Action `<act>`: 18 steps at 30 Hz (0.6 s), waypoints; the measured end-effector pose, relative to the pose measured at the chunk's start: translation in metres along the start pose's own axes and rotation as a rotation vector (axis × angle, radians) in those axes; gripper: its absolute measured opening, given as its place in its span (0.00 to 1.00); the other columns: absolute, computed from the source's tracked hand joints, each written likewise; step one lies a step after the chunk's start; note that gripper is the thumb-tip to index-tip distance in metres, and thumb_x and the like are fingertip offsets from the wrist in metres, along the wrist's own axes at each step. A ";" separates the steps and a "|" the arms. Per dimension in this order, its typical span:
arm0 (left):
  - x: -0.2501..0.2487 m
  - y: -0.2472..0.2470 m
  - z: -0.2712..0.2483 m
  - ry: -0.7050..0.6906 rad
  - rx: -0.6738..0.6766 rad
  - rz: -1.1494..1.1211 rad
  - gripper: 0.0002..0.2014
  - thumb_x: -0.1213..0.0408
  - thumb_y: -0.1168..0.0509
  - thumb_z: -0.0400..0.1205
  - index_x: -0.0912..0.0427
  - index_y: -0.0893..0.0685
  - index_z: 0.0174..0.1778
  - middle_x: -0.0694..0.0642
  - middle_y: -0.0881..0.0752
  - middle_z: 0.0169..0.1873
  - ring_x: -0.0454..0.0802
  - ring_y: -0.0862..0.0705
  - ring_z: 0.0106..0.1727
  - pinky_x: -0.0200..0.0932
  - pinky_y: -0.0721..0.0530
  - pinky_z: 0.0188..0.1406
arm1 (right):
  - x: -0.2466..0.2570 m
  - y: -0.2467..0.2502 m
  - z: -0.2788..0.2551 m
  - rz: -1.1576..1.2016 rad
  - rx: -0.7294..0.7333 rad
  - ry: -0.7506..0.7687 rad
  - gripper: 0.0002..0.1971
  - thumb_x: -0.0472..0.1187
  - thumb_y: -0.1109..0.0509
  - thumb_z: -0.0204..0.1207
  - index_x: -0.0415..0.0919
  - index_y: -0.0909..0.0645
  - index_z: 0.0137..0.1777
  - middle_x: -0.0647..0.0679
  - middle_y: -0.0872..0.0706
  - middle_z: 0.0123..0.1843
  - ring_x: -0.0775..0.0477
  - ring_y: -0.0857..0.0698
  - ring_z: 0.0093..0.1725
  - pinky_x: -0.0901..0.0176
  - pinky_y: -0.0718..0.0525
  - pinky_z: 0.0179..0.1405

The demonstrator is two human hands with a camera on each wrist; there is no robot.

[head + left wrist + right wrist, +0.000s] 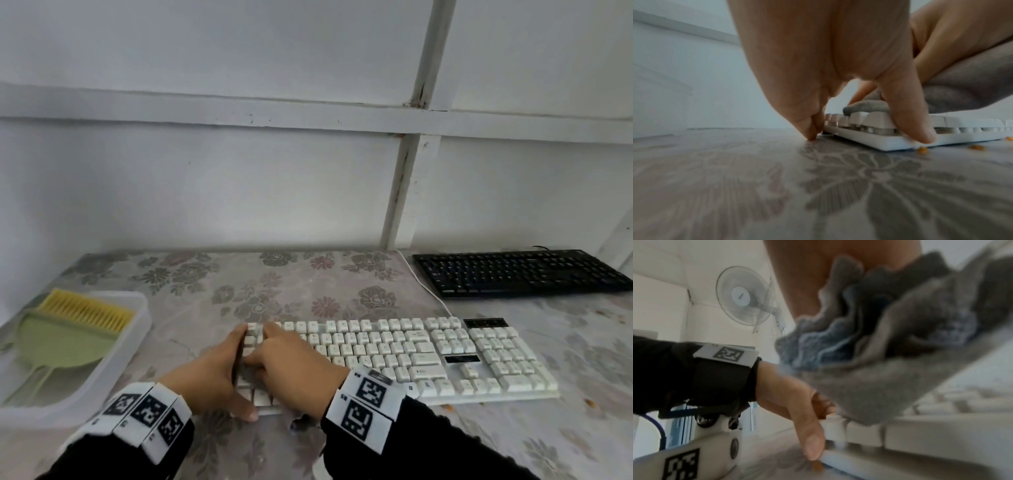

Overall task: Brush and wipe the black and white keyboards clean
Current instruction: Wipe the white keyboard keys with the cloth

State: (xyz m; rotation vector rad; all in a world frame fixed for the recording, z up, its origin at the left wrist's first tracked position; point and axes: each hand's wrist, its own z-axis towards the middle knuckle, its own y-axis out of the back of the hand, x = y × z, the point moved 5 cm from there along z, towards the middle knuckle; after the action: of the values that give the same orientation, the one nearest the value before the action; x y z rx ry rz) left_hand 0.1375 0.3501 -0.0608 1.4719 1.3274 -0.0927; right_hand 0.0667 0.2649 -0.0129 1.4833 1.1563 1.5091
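Note:
The white keyboard (428,356) lies across the flowered table, and the black keyboard (520,274) sits at the far right by the wall. My left hand (236,373) braces the white keyboard's left end: straight fingers (809,128) run down its side to the table and the thumb (920,129) presses its front edge. My right hand (274,353) rests on the leftmost keys and grips a bunched grey cloth (869,378). The cloth (962,91) lies pressed on the keycaps. From the head view the cloth is hidden under the hand.
A clear plastic tray (144,315) at the left holds a yellow-bristled brush (85,310) and a green dustpan (58,342). Small orange crumbs (922,150) lie on the tablecloth by the keyboard's front edge. The wall runs close behind the table.

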 end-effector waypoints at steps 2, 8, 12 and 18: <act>-0.003 0.000 0.000 -0.008 0.006 -0.017 0.72 0.53 0.15 0.51 0.50 0.63 0.81 0.45 0.29 0.70 0.43 0.28 0.69 0.38 0.30 0.69 | -0.009 0.002 -0.004 0.032 -0.021 -0.021 0.12 0.37 0.38 0.80 0.38 0.13 0.53 0.37 0.26 0.56 0.36 0.22 0.50 0.52 0.27 0.51; -0.004 0.000 -0.002 -0.005 -0.007 -0.022 0.64 0.60 0.17 0.59 0.46 0.58 0.79 0.36 0.28 0.59 0.41 0.27 0.65 0.37 0.30 0.66 | -0.033 0.014 -0.029 0.072 -0.036 -0.047 0.14 0.44 0.38 0.82 0.40 0.12 0.55 0.47 0.30 0.52 0.38 0.19 0.51 0.59 0.25 0.52; -0.006 0.000 -0.003 -0.002 0.000 -0.018 0.64 0.60 0.17 0.58 0.45 0.58 0.80 0.37 0.29 0.62 0.42 0.28 0.67 0.39 0.32 0.71 | -0.052 0.022 -0.048 0.100 -0.042 -0.119 0.14 0.44 0.38 0.82 0.41 0.13 0.57 0.49 0.32 0.49 0.42 0.19 0.49 0.67 0.32 0.39; -0.004 -0.001 -0.001 -0.013 0.007 -0.060 0.63 0.61 0.17 0.58 0.48 0.56 0.80 0.36 0.29 0.61 0.41 0.28 0.66 0.38 0.32 0.70 | -0.055 0.033 -0.047 0.114 -0.035 -0.136 0.12 0.42 0.35 0.81 0.39 0.12 0.52 0.51 0.33 0.47 0.58 0.28 0.37 0.79 0.37 0.34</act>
State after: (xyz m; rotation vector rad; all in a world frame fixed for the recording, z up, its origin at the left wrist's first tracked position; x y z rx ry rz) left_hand 0.1346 0.3481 -0.0589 1.4353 1.3622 -0.1462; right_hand 0.0278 0.1972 0.0015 1.6249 0.9749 1.4714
